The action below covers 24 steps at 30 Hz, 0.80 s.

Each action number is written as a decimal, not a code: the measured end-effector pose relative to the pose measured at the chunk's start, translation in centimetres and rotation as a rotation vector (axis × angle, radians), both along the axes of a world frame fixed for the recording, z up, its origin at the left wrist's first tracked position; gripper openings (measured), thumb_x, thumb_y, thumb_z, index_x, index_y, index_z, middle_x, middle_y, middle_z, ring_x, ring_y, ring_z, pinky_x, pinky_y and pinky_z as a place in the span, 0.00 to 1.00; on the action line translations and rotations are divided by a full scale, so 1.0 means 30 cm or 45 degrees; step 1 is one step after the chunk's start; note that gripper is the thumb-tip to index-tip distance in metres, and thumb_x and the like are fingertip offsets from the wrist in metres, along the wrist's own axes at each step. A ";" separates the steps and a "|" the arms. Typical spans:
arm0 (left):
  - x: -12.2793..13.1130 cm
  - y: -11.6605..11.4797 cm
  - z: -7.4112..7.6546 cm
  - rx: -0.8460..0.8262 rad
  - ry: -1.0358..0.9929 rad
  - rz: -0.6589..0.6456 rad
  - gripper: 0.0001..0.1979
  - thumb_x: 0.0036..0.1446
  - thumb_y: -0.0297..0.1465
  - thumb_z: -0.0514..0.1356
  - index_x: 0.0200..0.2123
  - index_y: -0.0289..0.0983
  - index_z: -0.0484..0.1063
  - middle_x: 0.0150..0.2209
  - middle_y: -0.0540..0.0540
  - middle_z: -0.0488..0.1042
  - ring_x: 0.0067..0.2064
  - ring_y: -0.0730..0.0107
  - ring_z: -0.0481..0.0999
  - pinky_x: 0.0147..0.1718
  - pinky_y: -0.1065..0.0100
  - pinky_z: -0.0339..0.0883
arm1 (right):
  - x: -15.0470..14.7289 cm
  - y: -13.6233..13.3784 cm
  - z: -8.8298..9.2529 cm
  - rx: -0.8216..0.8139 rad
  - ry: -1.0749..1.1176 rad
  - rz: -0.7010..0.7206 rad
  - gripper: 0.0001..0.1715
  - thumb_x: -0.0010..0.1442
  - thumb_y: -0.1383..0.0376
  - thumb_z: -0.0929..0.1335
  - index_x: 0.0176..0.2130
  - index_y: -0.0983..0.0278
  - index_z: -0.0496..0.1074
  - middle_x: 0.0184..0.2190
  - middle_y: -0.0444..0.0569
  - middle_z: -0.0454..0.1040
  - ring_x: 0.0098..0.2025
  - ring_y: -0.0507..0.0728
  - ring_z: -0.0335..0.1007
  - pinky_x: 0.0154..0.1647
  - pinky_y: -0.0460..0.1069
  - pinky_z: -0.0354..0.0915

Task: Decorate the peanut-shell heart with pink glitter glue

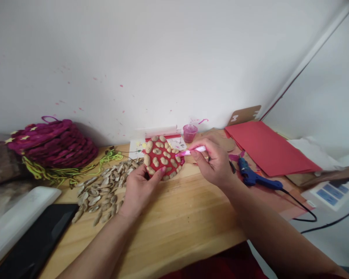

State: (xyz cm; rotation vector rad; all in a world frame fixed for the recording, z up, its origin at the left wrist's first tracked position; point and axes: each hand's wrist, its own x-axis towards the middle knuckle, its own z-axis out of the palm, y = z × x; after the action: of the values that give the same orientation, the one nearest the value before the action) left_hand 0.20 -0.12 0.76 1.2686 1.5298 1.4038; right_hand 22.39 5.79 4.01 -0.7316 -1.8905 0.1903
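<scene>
My left hand (pixel 140 186) grips the lower left edge of a round red disc (pixel 153 157) covered with peanut shells (pixel 164 160), its thumb lying across the front. The disc is tilted up toward me above the wooden table. In my right hand (pixel 213 161) is a white-handled paintbrush (pixel 196 150), pinched between thumb and fingers. Its pink tip meets the right side of the disc, at or beside a shell there. Behind the brush stands a small clear cup (pixel 190 133) stained with pink paint.
Loose peanut shells (pixel 104 190) lie left of my left hand. A dark pink yarn-like bundle (pixel 54 143) with yellow-green strings sits at the back left. To the right are a blue glue gun (pixel 258 179) with its cord and red paper sheets (pixel 270 145). A black flat object (pixel 40 240) lies front left.
</scene>
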 end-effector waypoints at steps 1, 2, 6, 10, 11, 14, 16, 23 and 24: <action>-0.001 0.000 -0.002 -0.003 0.009 0.004 0.18 0.48 0.45 0.72 0.30 0.35 0.80 0.26 0.47 0.80 0.25 0.70 0.70 0.26 0.70 0.66 | 0.001 0.002 0.000 0.004 0.004 -0.001 0.06 0.71 0.63 0.69 0.41 0.60 0.76 0.36 0.48 0.80 0.42 0.59 0.75 0.46 0.57 0.68; -0.001 0.001 -0.004 -0.002 0.013 0.008 0.18 0.48 0.45 0.72 0.30 0.35 0.80 0.26 0.47 0.81 0.25 0.70 0.70 0.26 0.70 0.67 | 0.002 0.004 0.000 0.010 0.008 -0.003 0.05 0.71 0.63 0.69 0.41 0.60 0.76 0.36 0.48 0.80 0.42 0.59 0.75 0.46 0.57 0.68; 0.000 0.001 -0.005 -0.007 -0.012 0.003 0.19 0.48 0.45 0.72 0.33 0.35 0.82 0.28 0.46 0.83 0.27 0.68 0.74 0.29 0.69 0.70 | 0.006 0.011 0.001 0.031 0.016 -0.022 0.05 0.71 0.63 0.69 0.41 0.60 0.76 0.36 0.48 0.79 0.41 0.59 0.74 0.46 0.57 0.67; 0.002 0.001 -0.005 -0.013 -0.068 0.005 0.21 0.47 0.45 0.73 0.37 0.34 0.83 0.32 0.44 0.85 0.30 0.64 0.79 0.32 0.67 0.73 | 0.008 0.012 0.003 0.043 0.012 -0.030 0.06 0.70 0.64 0.69 0.40 0.60 0.76 0.35 0.48 0.79 0.41 0.59 0.74 0.46 0.57 0.67; 0.002 0.001 -0.005 -0.014 -0.071 0.005 0.20 0.47 0.45 0.73 0.37 0.35 0.83 0.32 0.44 0.85 0.30 0.64 0.79 0.32 0.67 0.73 | 0.008 0.011 0.004 0.048 0.012 -0.028 0.06 0.70 0.64 0.69 0.40 0.60 0.76 0.35 0.48 0.79 0.41 0.59 0.74 0.45 0.57 0.67; 0.002 0.000 -0.005 -0.020 -0.059 -0.009 0.20 0.48 0.45 0.73 0.35 0.35 0.82 0.32 0.44 0.85 0.30 0.64 0.79 0.31 0.67 0.73 | 0.006 0.006 0.005 0.050 0.014 -0.026 0.05 0.70 0.64 0.69 0.40 0.59 0.76 0.35 0.49 0.80 0.41 0.60 0.74 0.46 0.57 0.67; 0.001 0.000 -0.006 -0.020 -0.054 -0.021 0.20 0.48 0.46 0.73 0.35 0.35 0.82 0.33 0.43 0.86 0.30 0.64 0.79 0.32 0.67 0.73 | 0.003 0.003 0.006 0.038 0.006 -0.021 0.05 0.71 0.63 0.69 0.41 0.59 0.76 0.36 0.49 0.80 0.42 0.60 0.74 0.46 0.57 0.67; -0.004 0.002 -0.018 -0.039 -0.061 -0.018 0.24 0.47 0.49 0.74 0.36 0.34 0.83 0.35 0.41 0.87 0.32 0.62 0.80 0.33 0.66 0.74 | -0.003 -0.004 0.005 0.059 -0.032 0.016 0.05 0.70 0.64 0.68 0.40 0.59 0.76 0.35 0.48 0.80 0.42 0.60 0.74 0.47 0.57 0.68; -0.005 0.003 -0.019 -0.033 -0.056 -0.017 0.24 0.47 0.49 0.74 0.36 0.34 0.84 0.35 0.41 0.87 0.32 0.62 0.80 0.33 0.66 0.74 | -0.003 -0.004 0.005 0.060 -0.036 0.017 0.05 0.70 0.65 0.68 0.40 0.59 0.76 0.35 0.48 0.80 0.43 0.60 0.74 0.47 0.57 0.68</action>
State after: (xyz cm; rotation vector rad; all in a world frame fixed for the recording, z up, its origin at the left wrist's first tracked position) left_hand 0.06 -0.02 0.17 1.2231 1.5026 1.3902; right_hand 22.31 5.66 4.16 -0.6933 -1.9202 0.1436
